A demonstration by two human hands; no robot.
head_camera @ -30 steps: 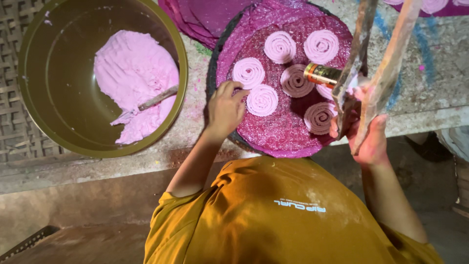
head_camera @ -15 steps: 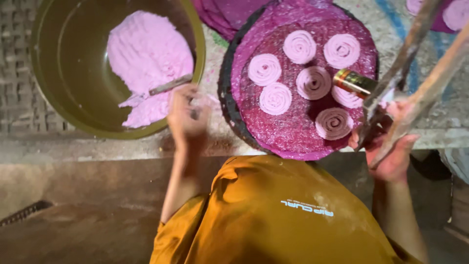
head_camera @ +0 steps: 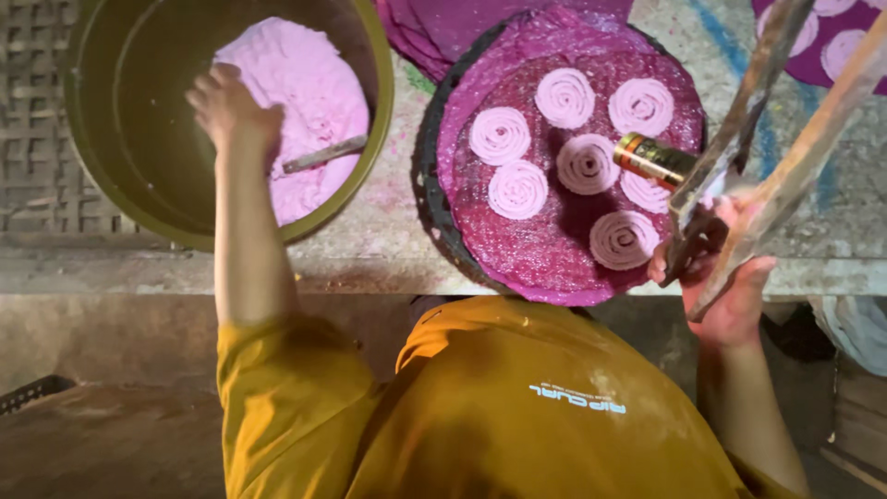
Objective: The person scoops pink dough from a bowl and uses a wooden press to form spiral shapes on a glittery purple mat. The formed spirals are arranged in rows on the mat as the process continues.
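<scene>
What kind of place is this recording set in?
Probably a small, informal food-making workspace. A large olive basin holds pink dough that the left hand reaches into, a round mat-covered tray carries pink dough spirals, and the right hand grips a wooden-handled press.

Your inventory: olive bowl (head_camera: 111, 176), smooth, glossy plastic by its look; pink dough (head_camera: 300, 102), soft, matt; round mat (head_camera: 554, 249), purple, rough, grainy; press handles (head_camera: 785, 129), worn wood; its barrel (head_camera: 654, 159), shiny brass-coloured metal; ledge (head_camera: 370, 249), rough stone.
</scene>
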